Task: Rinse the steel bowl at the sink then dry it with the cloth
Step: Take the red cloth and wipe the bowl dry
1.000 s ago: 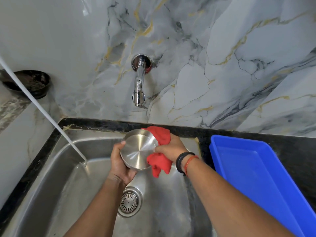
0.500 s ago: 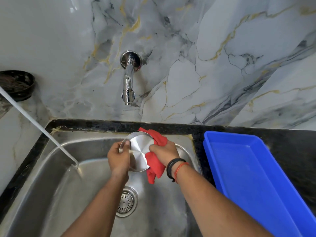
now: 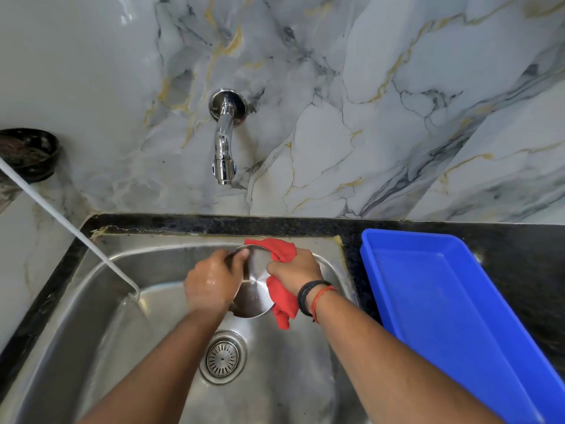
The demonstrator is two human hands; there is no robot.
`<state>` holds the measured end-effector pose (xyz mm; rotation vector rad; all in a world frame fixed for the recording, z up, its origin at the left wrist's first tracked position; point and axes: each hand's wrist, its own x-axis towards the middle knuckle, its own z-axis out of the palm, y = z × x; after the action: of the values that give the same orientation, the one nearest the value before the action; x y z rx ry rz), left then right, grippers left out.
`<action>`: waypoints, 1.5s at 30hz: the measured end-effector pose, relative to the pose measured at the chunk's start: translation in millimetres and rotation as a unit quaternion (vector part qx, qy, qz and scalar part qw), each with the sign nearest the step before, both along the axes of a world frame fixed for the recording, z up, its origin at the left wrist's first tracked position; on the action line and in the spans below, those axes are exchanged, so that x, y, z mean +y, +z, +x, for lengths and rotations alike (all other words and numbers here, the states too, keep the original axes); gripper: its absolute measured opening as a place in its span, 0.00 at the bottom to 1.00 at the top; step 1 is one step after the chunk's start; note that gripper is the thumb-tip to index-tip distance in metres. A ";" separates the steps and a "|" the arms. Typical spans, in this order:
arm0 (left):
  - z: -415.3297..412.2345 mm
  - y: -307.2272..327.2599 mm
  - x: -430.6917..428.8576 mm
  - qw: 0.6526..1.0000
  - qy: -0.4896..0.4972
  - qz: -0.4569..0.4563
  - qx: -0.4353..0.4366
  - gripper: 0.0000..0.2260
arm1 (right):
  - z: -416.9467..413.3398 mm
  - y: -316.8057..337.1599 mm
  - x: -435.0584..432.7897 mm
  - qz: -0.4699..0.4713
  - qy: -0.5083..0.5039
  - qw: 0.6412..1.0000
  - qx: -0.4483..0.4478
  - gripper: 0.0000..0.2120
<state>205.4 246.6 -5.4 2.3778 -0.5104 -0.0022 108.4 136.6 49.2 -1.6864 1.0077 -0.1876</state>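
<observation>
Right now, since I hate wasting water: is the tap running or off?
Off. No stream falls from the tap spout, and the sink basin around the drain shows no flowing water.

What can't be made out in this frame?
- Head view: steel bowl inside faces away; left hand and red cloth cover its sides.
- Black dish cut by left edge, contents blurred.
- Blue tray runs off bottom right.
</observation>
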 end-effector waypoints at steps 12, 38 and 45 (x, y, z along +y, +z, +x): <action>15.5 30.0 -14.4 0.989 -0.049 0.121 -0.070 0.23 | -10.0 -0.8 8.2 0.024 -0.108 0.993 0.046 0.14; 4.7 16.9 -4.1 0.935 -0.350 -0.015 -0.061 0.19 | -17.5 -12.2 15.7 -0.071 -0.036 0.992 0.095 0.12; -17.1 -10.7 -9.3 0.985 0.043 -0.132 0.101 0.08 | -29.5 -35.5 28.9 0.058 -0.144 0.985 0.078 0.08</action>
<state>188.3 237.3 -16.1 2.1089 -0.2902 -0.1279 78.8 165.5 13.7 -1.4616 1.3533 -0.1833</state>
